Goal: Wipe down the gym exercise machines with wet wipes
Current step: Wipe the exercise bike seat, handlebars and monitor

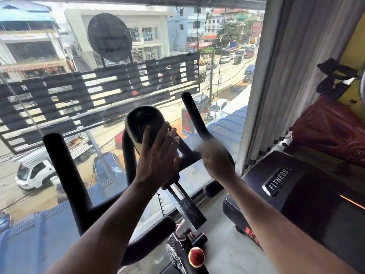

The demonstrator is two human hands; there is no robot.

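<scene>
An exercise bike stands in front of me at a big window, with black padded handlebars (65, 175) and a black and cream console (142, 125) in the middle. My left hand (158, 155) grips the console from the right, thumb on its dark face and fingers wrapped round its back edge. My right hand (215, 157) is blurred by motion at the base of the right handlebar (195, 119). I cannot make out whether it holds a wipe. A coiled cable (161, 202) hangs beside the steel stem (185, 204).
The window glass (59, 95) is close behind the handlebars, with black sign lettering on it. A black machine with a FITNESS plate (278, 180) stands at the right. A red knob (196, 256) sits low on the bike frame. Grey floor shows between the two machines.
</scene>
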